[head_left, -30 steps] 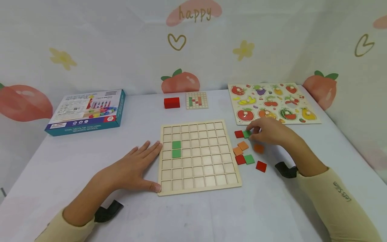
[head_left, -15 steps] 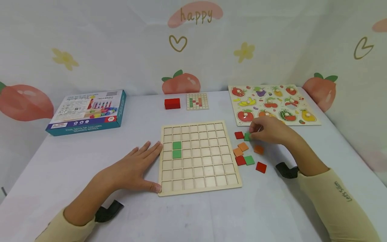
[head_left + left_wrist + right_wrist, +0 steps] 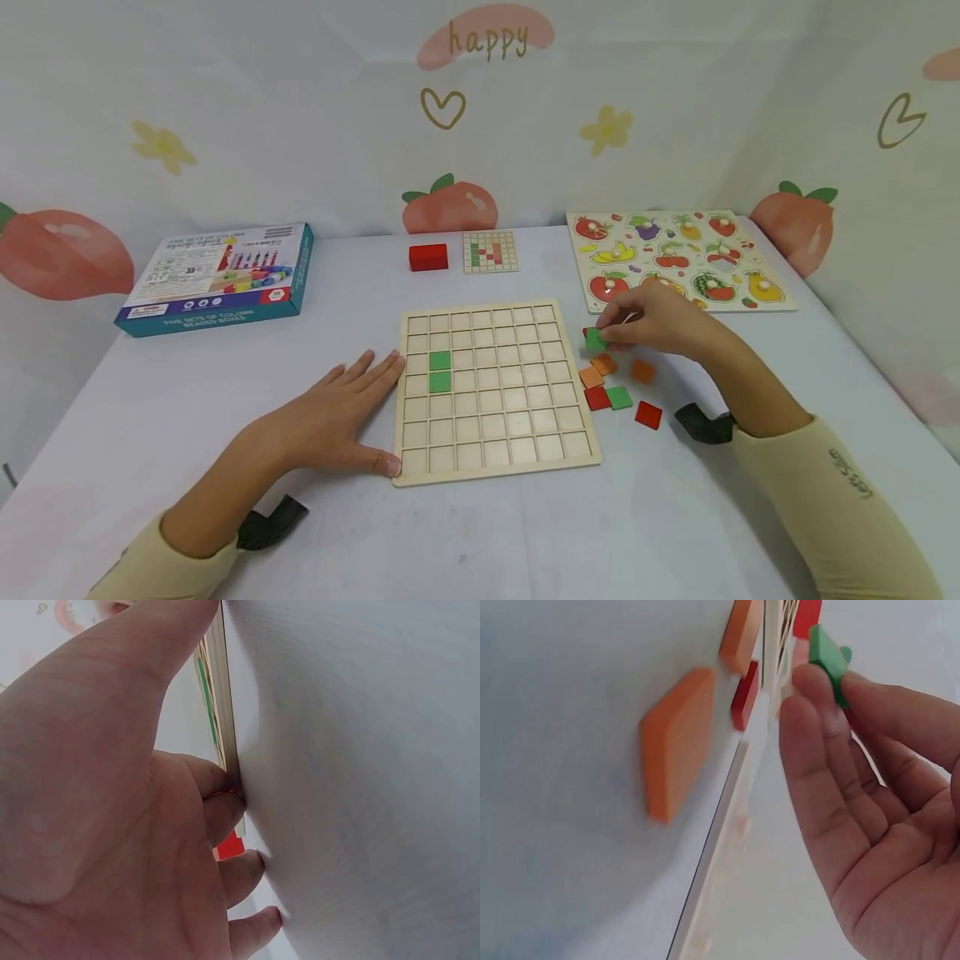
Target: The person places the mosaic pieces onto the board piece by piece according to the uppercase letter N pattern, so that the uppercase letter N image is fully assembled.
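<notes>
A square wooden grid board (image 3: 495,400) lies mid-table, with two green tiles (image 3: 440,372) one above the other in its second column. My left hand (image 3: 330,421) rests at the board's left edge, fingers spread, thumb at the near corner. Between thumb and fingertips my right hand (image 3: 660,321) pinches a green tile (image 3: 595,339); the right wrist view shows this green tile (image 3: 828,664) held off the table. Under it a red tile is mostly hidden. Nearby lie orange tiles (image 3: 642,372), red tiles (image 3: 648,415) and another green tile (image 3: 619,397).
Behind the board stand a red block (image 3: 428,257) and a small pattern card (image 3: 491,252) with coloured squares. A fruit puzzle board (image 3: 682,258) lies at the back right, just beyond my right hand. A boxed toy set (image 3: 217,279) is at the back left.
My right hand has picked up the green tile from beside the red one and carried it slightly left. The left hand stays at the board's edge.
</notes>
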A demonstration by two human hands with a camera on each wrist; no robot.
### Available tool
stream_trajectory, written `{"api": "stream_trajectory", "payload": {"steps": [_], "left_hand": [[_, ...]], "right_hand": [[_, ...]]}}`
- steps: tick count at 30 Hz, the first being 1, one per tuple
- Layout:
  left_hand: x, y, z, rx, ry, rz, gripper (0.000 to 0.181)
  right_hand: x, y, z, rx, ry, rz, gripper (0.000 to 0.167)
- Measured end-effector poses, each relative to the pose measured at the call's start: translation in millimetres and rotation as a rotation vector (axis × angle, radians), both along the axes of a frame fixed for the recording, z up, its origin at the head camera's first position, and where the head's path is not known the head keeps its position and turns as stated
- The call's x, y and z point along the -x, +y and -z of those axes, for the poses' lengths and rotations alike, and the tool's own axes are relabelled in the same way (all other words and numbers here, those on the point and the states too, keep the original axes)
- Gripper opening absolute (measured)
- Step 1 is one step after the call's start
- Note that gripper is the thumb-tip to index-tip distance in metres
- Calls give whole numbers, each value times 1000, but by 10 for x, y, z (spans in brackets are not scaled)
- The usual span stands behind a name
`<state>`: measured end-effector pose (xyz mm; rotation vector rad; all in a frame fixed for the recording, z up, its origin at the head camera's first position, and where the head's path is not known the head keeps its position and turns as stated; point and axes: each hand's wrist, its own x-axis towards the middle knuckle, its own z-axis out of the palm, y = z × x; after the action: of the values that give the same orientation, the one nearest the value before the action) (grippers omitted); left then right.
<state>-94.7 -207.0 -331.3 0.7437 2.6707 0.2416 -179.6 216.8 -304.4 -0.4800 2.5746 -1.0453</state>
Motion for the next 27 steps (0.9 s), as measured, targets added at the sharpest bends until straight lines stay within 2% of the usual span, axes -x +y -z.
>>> {"api": "stream_trajectory", "payload": {"steps": [5,14,24,27], "left_hand": [[3,7,20,16,-8,-9,132],[-10,29,-14,9,-15,-23,131],[-2,40,-19,22,-27,-27,131],[-3,40,-24,15,-29,-29,131]], "right_hand": [[-33,-133,-9,60,-39,-26,8],[-139,-463,-50,123,-114,-80,5],[-149,-843,-51,173,-160,-159,1],[-158,-988,-43,181,-162,-184,4]]}}
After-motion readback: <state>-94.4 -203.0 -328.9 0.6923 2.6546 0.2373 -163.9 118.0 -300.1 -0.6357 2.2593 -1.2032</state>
